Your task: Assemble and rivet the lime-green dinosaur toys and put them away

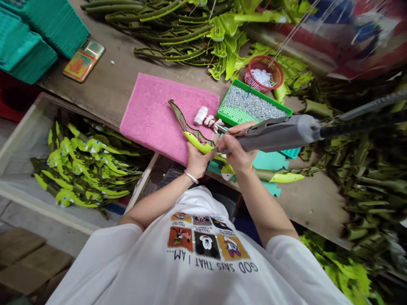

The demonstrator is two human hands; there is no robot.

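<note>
My left hand is closed around the near end of a curved plastic part, olive and lime green. It lies partly over a pink towel. My right hand grips a grey electric screwdriver, held nearly level, with its cord running off to the right. Fingers of the right hand also come close to the part's end, and the exact contact there is hidden. Beyond the hands, a small white and red wrapped object rests on the towel. Another olive and lime part lies below the screwdriver.
A green tray of screws and a red basket with small white pieces stand behind my right hand. Olive parts are piled at the back. Left are a bin of green pieces, a tin and teal baskets.
</note>
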